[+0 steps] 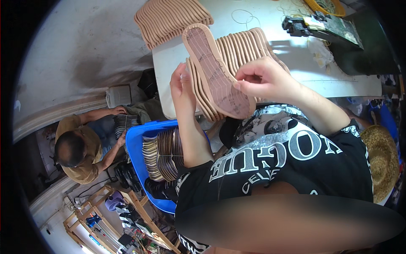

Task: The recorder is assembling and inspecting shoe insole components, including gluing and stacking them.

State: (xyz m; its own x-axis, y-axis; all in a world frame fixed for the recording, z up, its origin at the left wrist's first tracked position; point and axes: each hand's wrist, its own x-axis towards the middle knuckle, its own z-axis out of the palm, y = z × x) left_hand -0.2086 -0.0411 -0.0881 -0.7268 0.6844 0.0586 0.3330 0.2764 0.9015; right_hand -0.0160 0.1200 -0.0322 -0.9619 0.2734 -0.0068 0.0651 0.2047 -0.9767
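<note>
A tan-edged insole (210,76) with a brownish, lined face lies tilted on a row of matching insoles (239,48) at the table's near edge. My right hand (264,78) pinches at its right edge, thumb and forefinger together. At the left side of the row, my left hand (181,82) is raised with fingers bent and close together. What it holds, if anything, is hidden.
Another insole stack (173,21) stands at the table's far left. A black clamp-like device (317,29) and yellow basket (327,7) are at far right. Left of me are a blue bin (135,146) with bundled insoles and a seated person (78,148) holding a striped stack.
</note>
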